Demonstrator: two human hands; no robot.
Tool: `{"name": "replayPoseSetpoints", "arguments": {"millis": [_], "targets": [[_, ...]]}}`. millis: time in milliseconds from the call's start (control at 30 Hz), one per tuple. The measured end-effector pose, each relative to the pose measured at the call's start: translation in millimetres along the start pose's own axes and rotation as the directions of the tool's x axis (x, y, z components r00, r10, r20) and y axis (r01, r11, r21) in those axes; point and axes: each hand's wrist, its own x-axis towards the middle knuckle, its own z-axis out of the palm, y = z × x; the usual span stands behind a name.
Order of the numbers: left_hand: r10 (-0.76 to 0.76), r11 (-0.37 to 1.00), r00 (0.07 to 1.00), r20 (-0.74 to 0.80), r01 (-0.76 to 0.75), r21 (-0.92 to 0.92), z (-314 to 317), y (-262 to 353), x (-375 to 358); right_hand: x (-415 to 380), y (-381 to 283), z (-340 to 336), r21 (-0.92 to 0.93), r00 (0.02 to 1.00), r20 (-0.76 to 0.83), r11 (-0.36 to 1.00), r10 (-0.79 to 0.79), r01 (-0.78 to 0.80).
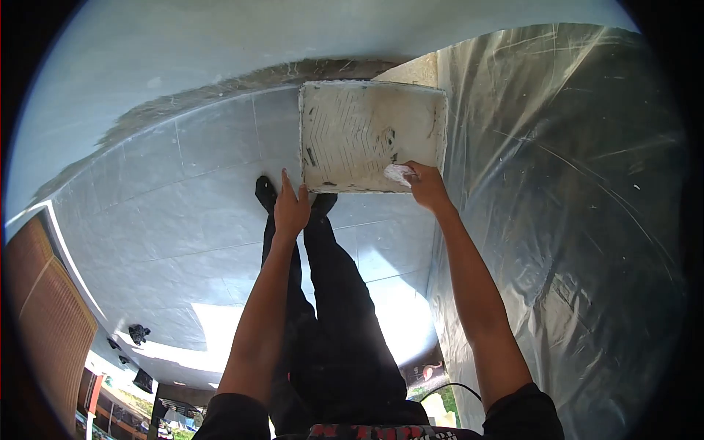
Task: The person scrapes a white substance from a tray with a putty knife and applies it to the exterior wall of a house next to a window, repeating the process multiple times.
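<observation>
A rectangular paint tray (345,158), coated in dried off-white paint with a ridged pattern on its left half, is in front of me. My right hand (429,187) is closed around a crumpled white rag (397,174) over the tray's near right corner. Dark patches show through the paint in the middle and along the edges of the tray. Beside the near left corner, my left hand (292,209) has its fingers apart and holds nothing, with fingertips close to the rim.
Clear plastic sheeting (557,183) hangs along the right side. Grey floor tiles (198,176) lie below, with my dark shoe (265,193) on them. A pale wall (220,44) with a grey patchy lower edge curves ahead. A small dark object (138,334) lies at the lower left.
</observation>
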Motion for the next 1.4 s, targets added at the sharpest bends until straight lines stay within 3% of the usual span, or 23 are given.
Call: {"name": "replayPoseSetpoints", "arguments": {"millis": [67,133,167,267,467,600,667,767,1167,1400], "targets": [[-0.080,0.994,0.995,0.055,0.084,-0.074,11.2,-5.6,14.1,11.1,-15.5,8.9,-0.213,0.990,0.139,0.977,0.035,-0.005],[-0.114,0.932,0.983,0.143,0.156,-0.328,17.9,-7.3,25.5,22.4,-23.9,21.0,-0.267,0.982,0.189,0.963,0.022,0.030],[-0.120,0.922,0.980,0.156,0.168,-0.350,19.4,-2.5,25.5,28.7,-26.6,24.7,-0.316,0.974,0.225,0.946,0.000,0.073],[-0.102,0.875,0.993,0.060,0.118,-0.469,37.4,-15.5,31.8,50.0,-24.5,33.9,-0.289,0.958,0.283,0.948,-0.045,0.131],[-0.205,0.683,0.969,0.135,0.241,-0.690,56.2,-37.3,39.6,66.4,-35.8,40.9,-0.434,0.937,0.342,0.874,-0.066,0.220],[-0.211,0.643,0.967,0.142,0.246,-0.726,57.1,-37.8,40.7,65.2,-34.0,52.5,-0.412,0.913,0.406,0.886,-0.030,0.213],[-0.240,0.617,0.955,0.176,0.290,-0.732,52.1,-32.0,40.3,69.0,-33.3,55.8,-0.308,0.891,0.452,0.928,-0.050,0.208],[-0.217,0.595,0.933,0.287,0.359,-0.719,35.4,-16.9,34.0,69.8,-41.4,61.1,-0.342,0.901,0.432,0.919,-0.031,0.196],[-0.225,0.586,0.918,0.326,0.395,-0.707,29.9,-18.5,36.0,71.0,-47.5,51.8,-0.405,0.858,0.514,0.879,-0.007,0.250],[-0.243,0.608,0.908,0.340,0.416,-0.676,36.2,-32.6,42.2,61.3,-48.8,27.0,-0.428,0.850,0.523,0.880,0.056,0.206]]}}
